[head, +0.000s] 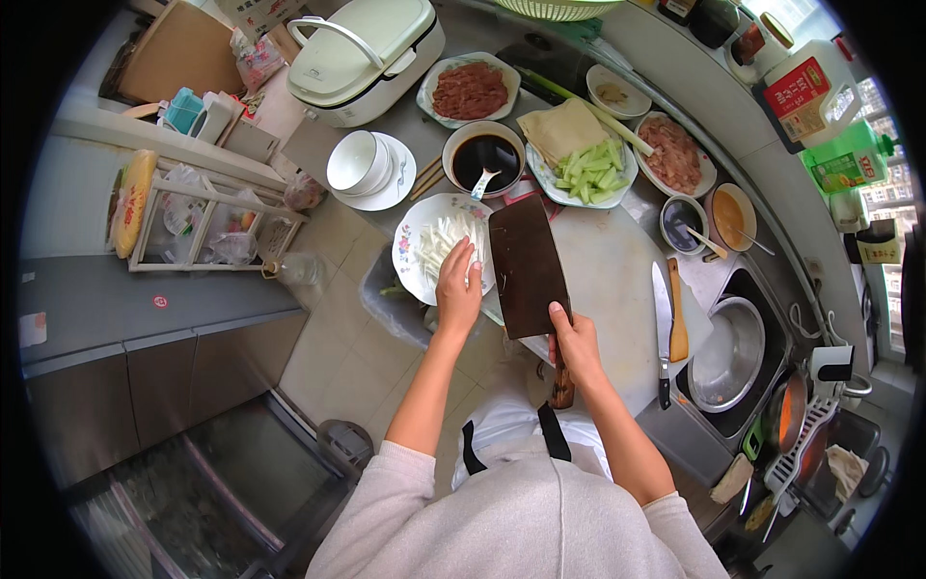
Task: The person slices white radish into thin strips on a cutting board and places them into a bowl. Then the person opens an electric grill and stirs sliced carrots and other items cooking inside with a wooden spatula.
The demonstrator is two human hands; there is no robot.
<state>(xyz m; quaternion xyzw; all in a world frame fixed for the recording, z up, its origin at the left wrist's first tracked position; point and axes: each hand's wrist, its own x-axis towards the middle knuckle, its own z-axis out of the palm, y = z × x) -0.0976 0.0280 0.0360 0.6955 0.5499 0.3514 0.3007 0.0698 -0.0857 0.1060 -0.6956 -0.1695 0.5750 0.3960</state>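
Observation:
My right hand (574, 339) grips the wooden handle of a wide, dark-bladed Chinese cleaver (528, 264), its blade raised over the near left part of a pale cutting board (615, 304). To the left, my left hand (460, 286) rests on or just above white shredded strips of vegetable (438, 250). Its thumb stands apart from the fingers, and nothing shows in its grasp. The strips lie on a flower-patterned plate (409, 271) by the counter edge. On the board's right side, a kitchen knife (661, 311) lies beside a wooden spatula (678, 326).
Beyond the board stand a bowl of dark liquid (483, 155), a plate with cut green stalks and flat sheets (539, 177), and dishes of sliced meat (470, 90). At right, a steel basin (727, 354) sits in the sink. Under the plate hangs a lined bin (376, 304).

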